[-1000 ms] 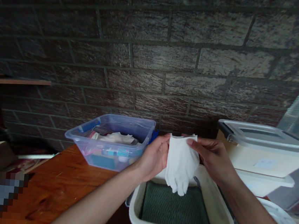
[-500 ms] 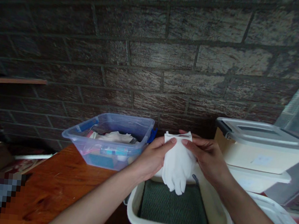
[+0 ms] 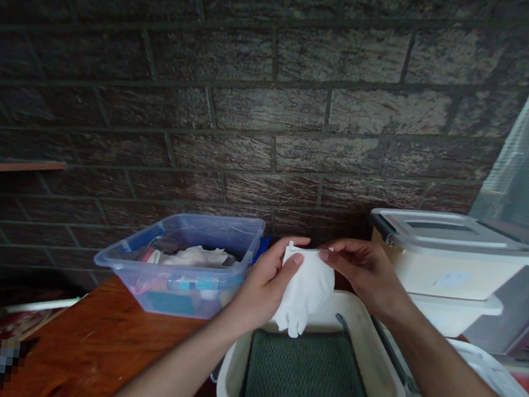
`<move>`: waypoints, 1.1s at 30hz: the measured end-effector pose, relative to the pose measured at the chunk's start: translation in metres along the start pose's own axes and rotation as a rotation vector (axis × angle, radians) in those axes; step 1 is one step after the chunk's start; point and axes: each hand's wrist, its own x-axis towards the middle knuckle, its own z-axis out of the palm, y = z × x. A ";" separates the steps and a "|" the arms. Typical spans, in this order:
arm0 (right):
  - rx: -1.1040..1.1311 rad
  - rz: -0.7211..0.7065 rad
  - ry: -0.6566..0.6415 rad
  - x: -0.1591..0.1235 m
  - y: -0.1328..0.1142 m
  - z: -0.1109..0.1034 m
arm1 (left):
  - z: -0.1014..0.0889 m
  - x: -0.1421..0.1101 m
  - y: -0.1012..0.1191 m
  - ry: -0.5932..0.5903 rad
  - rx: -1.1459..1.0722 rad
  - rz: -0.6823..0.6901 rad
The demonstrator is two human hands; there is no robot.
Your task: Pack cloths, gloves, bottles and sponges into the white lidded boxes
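Observation:
A white fabric glove (image 3: pixel 305 290) hangs fingers down between my hands, its cuff at the top; whether a second glove lies under it I cannot tell. My left hand (image 3: pixel 270 280) grips its left edge, thumb in front and fingers behind. At the cuff's right corner, my right hand (image 3: pixel 363 271) pinches the fabric between thumb and fingers. Below the glove stands a cream plastic bin (image 3: pixel 375 353) holding a dark green woven fabric item (image 3: pixel 304 374) with a grey cord loop at its upper right.
A clear bluish plastic box (image 3: pixel 177 271) with white cloth and other items stands at left on the wooden table (image 3: pixel 87 331). Stacked cream boxes (image 3: pixel 450 263) with a grey lid are at right. A pale lid (image 3: pixel 499 380) lies below them. A brick wall (image 3: pixel 255 104) rises behind.
The camera view has shifted slightly right. My right hand has moved out to the cuff's corner, and the glove now looks more bunched, its fingers less spread.

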 end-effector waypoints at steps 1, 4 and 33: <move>-0.009 -0.007 0.013 0.000 0.001 0.000 | 0.001 -0.001 0.000 -0.001 -0.006 0.014; -0.049 -0.062 0.034 0.001 0.004 0.000 | 0.001 -0.003 -0.001 0.003 -0.012 0.030; -0.171 -0.195 0.036 0.002 0.006 -0.001 | 0.002 0.001 0.002 0.052 -0.025 0.028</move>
